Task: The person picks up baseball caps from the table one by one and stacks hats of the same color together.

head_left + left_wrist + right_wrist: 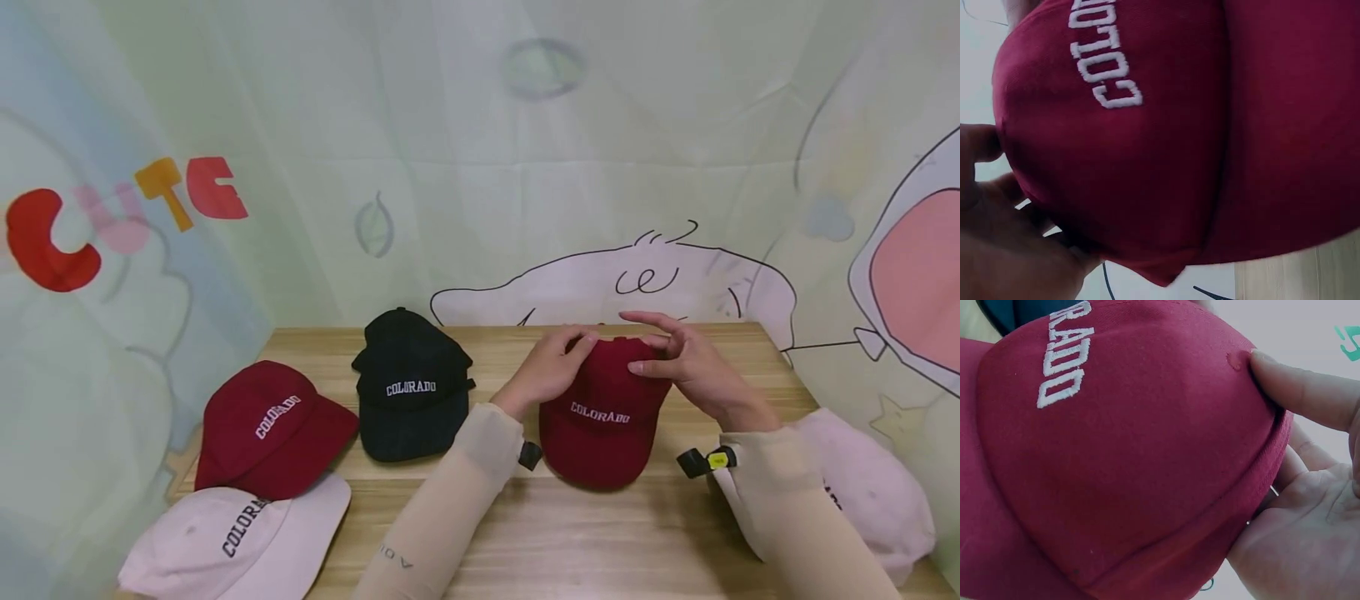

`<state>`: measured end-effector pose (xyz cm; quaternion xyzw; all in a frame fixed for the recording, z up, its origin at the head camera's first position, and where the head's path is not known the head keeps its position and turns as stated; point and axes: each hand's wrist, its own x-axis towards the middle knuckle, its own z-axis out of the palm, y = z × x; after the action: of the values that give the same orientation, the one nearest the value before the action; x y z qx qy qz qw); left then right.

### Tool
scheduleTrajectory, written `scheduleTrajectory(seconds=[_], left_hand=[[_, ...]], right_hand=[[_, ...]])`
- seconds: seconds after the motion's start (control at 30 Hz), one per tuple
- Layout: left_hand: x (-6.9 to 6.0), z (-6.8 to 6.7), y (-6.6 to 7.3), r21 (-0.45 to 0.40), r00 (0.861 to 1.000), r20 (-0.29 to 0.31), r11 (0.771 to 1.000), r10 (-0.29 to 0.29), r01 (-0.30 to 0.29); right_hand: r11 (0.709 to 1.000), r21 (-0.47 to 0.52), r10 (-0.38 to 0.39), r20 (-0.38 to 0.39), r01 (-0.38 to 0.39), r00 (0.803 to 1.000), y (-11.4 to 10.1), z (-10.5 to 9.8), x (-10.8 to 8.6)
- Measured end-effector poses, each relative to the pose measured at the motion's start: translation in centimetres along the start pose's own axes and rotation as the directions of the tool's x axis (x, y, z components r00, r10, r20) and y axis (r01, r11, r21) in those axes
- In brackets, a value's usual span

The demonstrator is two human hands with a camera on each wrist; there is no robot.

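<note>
A dark red cap (600, 392) with white COLORADO lettering is held upright between both hands, its brim toward the wearer. The left hand (550, 367) grips the crown's upper left side; in the left wrist view that hand (1016, 231) has its thumb on the cloth and fingers behind the cap (1116, 156). On the upper right, the right hand (697, 367) pinches the crown, thumb in front, one finger stretched out above. The right wrist view shows the right hand's (1310, 456) thumb pressing the cap (1129, 444), other fingers behind it.
Black caps (412, 392), one over another, stand left of the hands. Farther left, another red cap (262, 425) overlaps a pale cap (210, 542). A pale pink cap (870, 492) lies at the right, partly behind the right sleeve. A printed curtain (480, 167) hangs behind the wooden table (570, 550).
</note>
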<state>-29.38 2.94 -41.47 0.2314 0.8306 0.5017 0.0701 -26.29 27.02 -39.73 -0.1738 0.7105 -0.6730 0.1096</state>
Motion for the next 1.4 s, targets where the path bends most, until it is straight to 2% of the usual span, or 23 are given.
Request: scheduleTrajectory(seconds=[0.1, 0.2, 0.33, 0.43, 0.53, 0.63, 0.8, 0.87, 0.97, 1.13, 1.4], left_hand=[[-0.2, -0.3, 0.1, -0.028, 0.999, 0.005, 0.999, -0.034, 0.034], [-0.3, -0.7, 0.2, -0.074, 0.999, 0.000, 0.997, -0.039, 0.039], [-0.2, -1.2, 0.1, -0.099, 0.999, -0.045, 0.995, -0.001, -0.003], [0.1, -1.4, -0.3, -0.118, 0.995, -0.102, 0.992, 0.020, -0.032], [0.3, -1.6, -0.9, -0.148, 0.988, -0.154, 0.988, 0.021, -0.044], [0.5, -1.8, -1.5, -0.165, 0.981, -0.196, 0.985, 0.015, -0.048], [0.8, -2.4, -2.6, -0.193, 0.966, -0.260, 0.980, -0.014, -0.038], [1.0, -2.8, -3.1, -0.211, 0.960, -0.277, 0.977, -0.034, -0.027], [1.2, -3.5, -3.8, -0.231, 0.954, -0.294, 0.973, -0.062, -0.008], [1.6, -4.4, -4.9, -0.231, 0.944, -0.317, 0.973, -0.095, 0.020], [1.9, -5.3, -6.1, -0.267, 0.932, -0.319, 0.960, -0.172, 0.085]], right_hand=[[1.000, 0.005, 0.020, -0.020, -0.020, 1.000, 0.1, 0.6, 0.5], [0.999, 0.026, 0.025, -0.056, -0.023, 0.998, 0.3, 1.2, 1.0], [1.000, 0.014, 0.024, -0.121, -0.022, 0.992, 0.6, 2.1, 1.7], [0.998, -0.049, 0.020, -0.184, -0.029, 0.983, 0.8, 2.9, 2.2], [0.994, -0.106, 0.010, -0.252, -0.038, 0.968, 1.2, 3.7, 2.6], [0.991, -0.122, 0.017, -0.322, -0.060, 0.947, 1.5, 4.6, 2.8], [0.987, -0.121, 0.045, -0.434, -0.107, 0.900, 2.1, 6.1, 3.1], [0.982, -0.143, 0.045, -0.467, -0.126, 0.883, 2.5, 6.6, 3.3], [0.970, -0.191, 0.038, -0.489, -0.150, 0.871, 3.0, 7.4, 3.5], [0.955, -0.243, 0.040, -0.465, -0.171, 0.884, 4.3, 8.6, 3.9], [0.960, -0.197, 0.105, -0.401, -0.197, 0.910, 5.9, 10.3, 4.6]])
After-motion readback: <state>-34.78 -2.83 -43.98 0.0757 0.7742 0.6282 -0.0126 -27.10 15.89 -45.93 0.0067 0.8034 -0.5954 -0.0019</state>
